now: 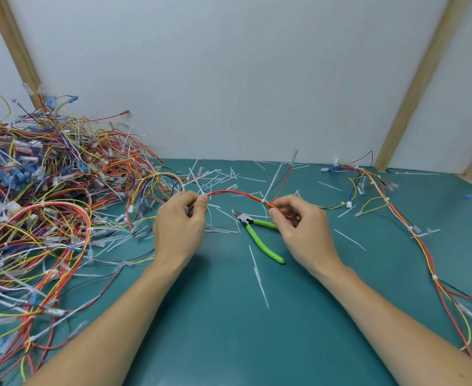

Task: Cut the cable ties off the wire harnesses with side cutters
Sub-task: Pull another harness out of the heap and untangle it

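Two bare forearms reach forward over a teal green mat [229,330]. The left hand [180,224] has its fingers curled, pinching a thin bundle of red and orange wires [237,194] between thumb and fingertips. The right hand [303,227] pinches the same bundle further along, fingers also curled round it. Between the hands the bundle rises in a low arch, and a small white cable tie [263,201] wraps it just beside the right fingers.

Under the arch, the side cutters [257,232] lie flat on the mat, touching neither hand. They have bright green handles spread apart and a short dark metal head pointing left and away.

Cut white tie strips [258,277] lie scattered across the mat, thickest beyond the hands.

To the left is a big tangled heap of wires [42,207] in red, yellow, blue, white and black, with clear and blue plug ends. On the right, one long wire harness [424,246] trails from the far edge towards the viewer, still banded with white ties.

Behind stands a pale wall [229,79] with slanted wooden battens.
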Motion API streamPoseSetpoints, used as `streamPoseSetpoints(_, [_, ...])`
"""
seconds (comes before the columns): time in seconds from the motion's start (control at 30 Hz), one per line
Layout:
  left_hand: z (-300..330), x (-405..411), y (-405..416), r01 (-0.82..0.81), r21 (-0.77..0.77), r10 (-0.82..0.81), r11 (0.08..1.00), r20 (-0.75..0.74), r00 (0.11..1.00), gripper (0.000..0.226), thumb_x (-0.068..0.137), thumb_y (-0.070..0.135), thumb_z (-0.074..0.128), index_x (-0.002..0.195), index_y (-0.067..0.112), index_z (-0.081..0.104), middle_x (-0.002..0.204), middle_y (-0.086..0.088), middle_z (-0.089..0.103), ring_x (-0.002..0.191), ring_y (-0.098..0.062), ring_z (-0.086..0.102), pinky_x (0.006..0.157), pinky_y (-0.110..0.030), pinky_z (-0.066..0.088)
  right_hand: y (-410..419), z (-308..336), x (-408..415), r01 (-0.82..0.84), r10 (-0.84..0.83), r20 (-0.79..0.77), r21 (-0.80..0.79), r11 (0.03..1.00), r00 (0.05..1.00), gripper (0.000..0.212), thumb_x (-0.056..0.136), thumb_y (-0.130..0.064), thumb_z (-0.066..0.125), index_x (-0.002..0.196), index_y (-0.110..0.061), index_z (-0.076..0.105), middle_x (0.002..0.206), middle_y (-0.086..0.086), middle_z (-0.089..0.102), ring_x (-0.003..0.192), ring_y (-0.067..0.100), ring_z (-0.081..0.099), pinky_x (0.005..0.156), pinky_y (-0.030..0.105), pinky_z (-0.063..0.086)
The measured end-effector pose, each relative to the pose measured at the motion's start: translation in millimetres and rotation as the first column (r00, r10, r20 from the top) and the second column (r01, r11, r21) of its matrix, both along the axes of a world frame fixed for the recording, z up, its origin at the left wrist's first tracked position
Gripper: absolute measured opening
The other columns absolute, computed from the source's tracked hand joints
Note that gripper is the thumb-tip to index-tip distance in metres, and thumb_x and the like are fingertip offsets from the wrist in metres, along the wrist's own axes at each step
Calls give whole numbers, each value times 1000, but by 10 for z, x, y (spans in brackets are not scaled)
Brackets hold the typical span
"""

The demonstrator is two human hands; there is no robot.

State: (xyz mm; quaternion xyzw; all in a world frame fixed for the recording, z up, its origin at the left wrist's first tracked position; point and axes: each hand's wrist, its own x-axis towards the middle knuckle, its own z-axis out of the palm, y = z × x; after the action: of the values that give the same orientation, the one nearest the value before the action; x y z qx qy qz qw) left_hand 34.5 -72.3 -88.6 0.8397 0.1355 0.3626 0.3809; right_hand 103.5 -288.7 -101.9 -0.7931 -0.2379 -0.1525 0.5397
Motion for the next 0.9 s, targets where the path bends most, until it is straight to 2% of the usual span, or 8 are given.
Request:
streamPoseSetpoints(0.13, [-22,18,30,-39,-43,37,998,-49,998,36,101,33,55,72,11,60,65,-3,51,66,-28,46,61,-38,35,-11,-24,-4,28,-27,13,-73,997,1000,10,93,-24,74,84,-28,74,75,-14,72,72,11,68,72,40,58])
streamPoseSetpoints(0.2, [-23,23,64,-54,-85,50,995,-42,998,34,101,32,54,73,14,62,66,-2,52,67,-27,47,63,-38,36,-32,-15,-2,44,-45,-5,-75,996,999,24,96,-32,63,75,-27,74,69,-10,73,61,11,66,69,41,57])
streamPoseSetpoints(0.37, [-13,52,136,-77,-193,83,978,26,996,27,102,31,53,84,19,69,84,-4,66,69,-22,49,65,-35,37,-154,154,102,171,-18,-386,366,915,922,62,107,-36,38,69,-5,76,64,17,72,44,29,59,53,34,51])
streamPoseSetpoints(0.43, [-27,64,147,-86,-200,95,976,38,995,26,102,32,52,88,18,69,88,-3,67,70,-21,48,66,-35,38,-224,201,149,209,17,-452,446,870,892,68,111,-35,30,74,0,74,63,18,71,42,28,60,47,28,51])
streamPoseSetpoints(0.53, [-18,59,167,-115,-236,140,965,90,986,27,103,29,51,85,16,66,69,0,54,62,-18,41,61,-33,29,-318,231,190,212,45,-461,490,846,886,68,112,-36,24,80,-1,74,64,15,73,40,26,60,46,23,50])
streamPoseSetpoints(0.77, [-13,57,278,-147,-291,193,945,135,972,31,105,29,48,83,11,62,60,4,39,56,-12,33,57,-35,27,-305,159,216,202,-49,-388,365,909,921,47,108,-26,40,82,-7,75,63,8,72,41,18,52,46,26,43])
streamPoseSetpoints(0.83, [-7,65,271,-149,-309,203,939,150,968,29,105,31,46,86,16,63,60,4,42,55,-12,35,55,-33,29,-291,119,189,215,-183,-217,135,967,959,29,101,-22,52,84,-19,75,71,-2,75,58,15,62,60,32,48])
streamPoseSetpoints(0.9, [-3,71,278,-170,-355,242,919,169,955,30,106,32,43,89,17,62,64,1,46,59,-17,41,56,-32,34,-261,110,121,204,-219,-35,-243,948,975,10,92,-28,61,92,-30,72,83,-17,72,81,9,66,73,32,48])
